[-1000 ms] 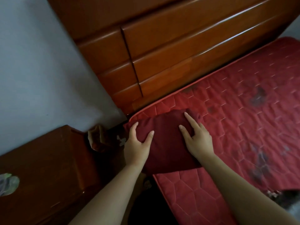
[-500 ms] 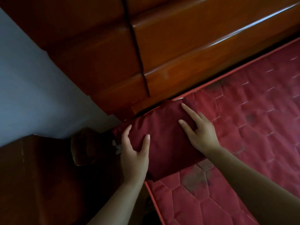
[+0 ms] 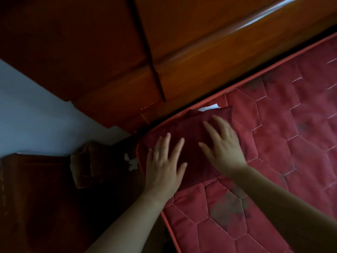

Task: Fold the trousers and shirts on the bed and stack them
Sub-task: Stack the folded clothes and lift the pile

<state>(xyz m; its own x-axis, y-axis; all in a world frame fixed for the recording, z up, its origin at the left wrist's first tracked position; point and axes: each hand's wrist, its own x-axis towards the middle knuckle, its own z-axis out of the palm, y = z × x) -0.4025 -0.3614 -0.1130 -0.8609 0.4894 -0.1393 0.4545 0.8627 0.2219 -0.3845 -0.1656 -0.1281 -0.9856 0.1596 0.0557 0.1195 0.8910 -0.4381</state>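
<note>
Head camera view, looking down in dim light. We see two bare hands side by side over a folded dark red garment, which lies at the corner of a red quilted mattress.

The left hand has its fingers straight and fanned wide, holding nothing. The garment's left part lies under them.

The right hand is blurred. Its fingers are also straight and spread, gripping nothing, over the garment's right half. We cannot tell whether the palms press the cloth or sit just above it.

Just beyond the right fingertips is the garment's far corner, and a small white label shows beside it. Past all the fingertips, a glossy brown wooden headboard fills the top of the picture, close against the mattress edge.

To the left of the left fingers we see a white scrap, then a crumpled brown bag, beside a dark wooden cabinet. A pale wall lies beyond that. To the right of the right fingers the mattress stretches away, marked with dark stains.
</note>
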